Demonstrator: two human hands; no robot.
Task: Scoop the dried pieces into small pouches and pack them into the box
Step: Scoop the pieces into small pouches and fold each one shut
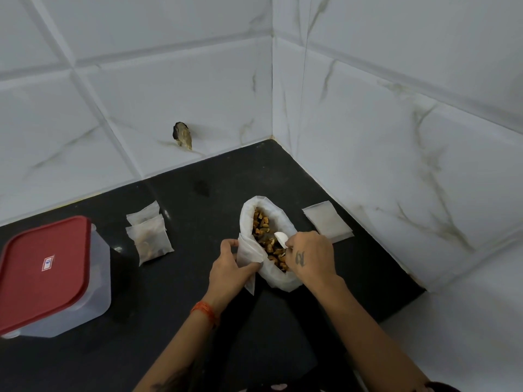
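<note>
Now my left hand (230,267) pinches an empty pouch (249,257); my right hand (311,254) grips the spoon (281,238) over the bag (278,280).

Both forearms reach up from the bottom edge toward the frame's middle. The left hand (230,268), an orange thread band (204,310) at its wrist, has fingers and thumb curled in a pinching grip. The right hand (311,254), tattooed on its back, is curled too, knuckles up.
</note>
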